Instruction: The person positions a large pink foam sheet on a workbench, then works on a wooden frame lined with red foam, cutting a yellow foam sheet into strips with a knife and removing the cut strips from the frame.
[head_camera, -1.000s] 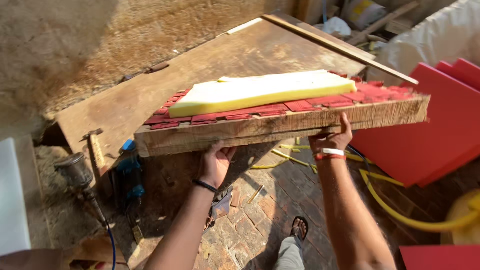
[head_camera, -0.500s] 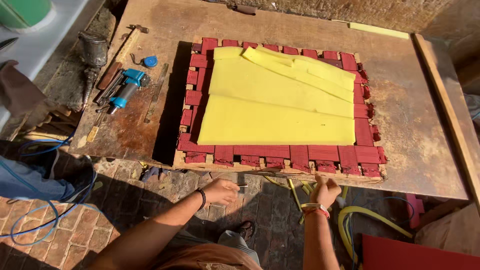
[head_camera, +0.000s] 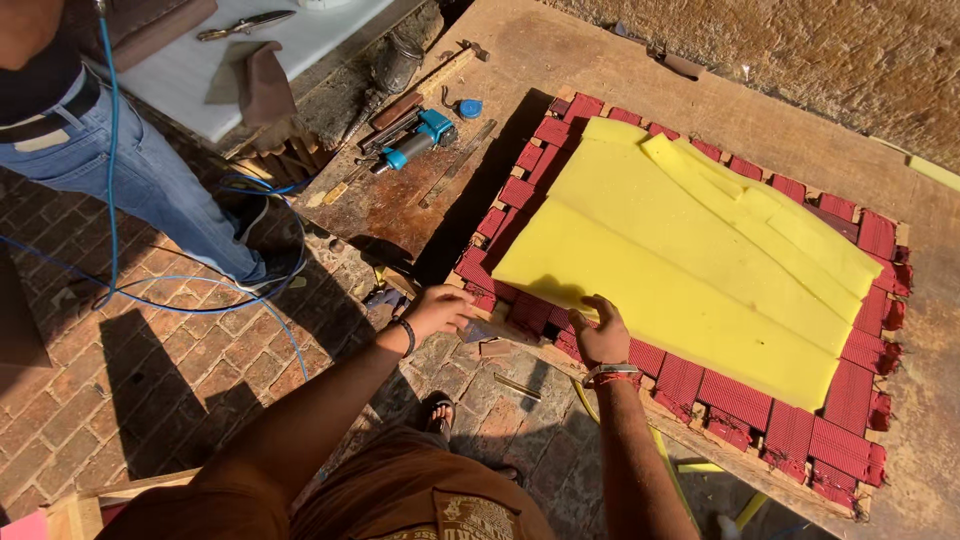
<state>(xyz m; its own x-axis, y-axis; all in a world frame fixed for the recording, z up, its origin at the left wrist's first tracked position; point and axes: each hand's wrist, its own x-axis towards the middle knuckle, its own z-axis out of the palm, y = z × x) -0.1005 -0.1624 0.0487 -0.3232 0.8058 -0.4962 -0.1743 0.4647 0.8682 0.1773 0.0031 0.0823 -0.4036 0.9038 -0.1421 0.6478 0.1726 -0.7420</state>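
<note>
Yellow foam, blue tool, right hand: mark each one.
yellow foam (head_camera: 690, 250), head view, middle of the top sheet
blue tool (head_camera: 418, 137), head view, on its body
right hand (head_camera: 600, 335), head view, back of the hand
</note>
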